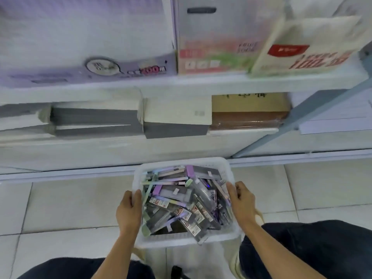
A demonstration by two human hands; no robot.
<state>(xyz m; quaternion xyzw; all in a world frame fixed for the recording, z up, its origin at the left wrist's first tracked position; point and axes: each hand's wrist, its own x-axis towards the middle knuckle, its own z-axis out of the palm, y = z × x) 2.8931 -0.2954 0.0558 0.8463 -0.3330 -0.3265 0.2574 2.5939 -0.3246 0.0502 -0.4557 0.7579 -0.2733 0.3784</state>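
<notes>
A white basket [186, 241] full of packaged pens [181, 200] hangs above the tiled floor [60, 208], just before a low shelf [100, 154]. The left hand [128, 210] and right hand [241, 202] grip its side rims. Boxes [215, 37] stand on the shelves beyond.

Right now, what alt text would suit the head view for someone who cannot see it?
The left hand and right hand grip opposite sides of a white basket heaped with small packaged goods, over a tiled floor. Beyond it, a pale shelf holds printed cartons.
</notes>
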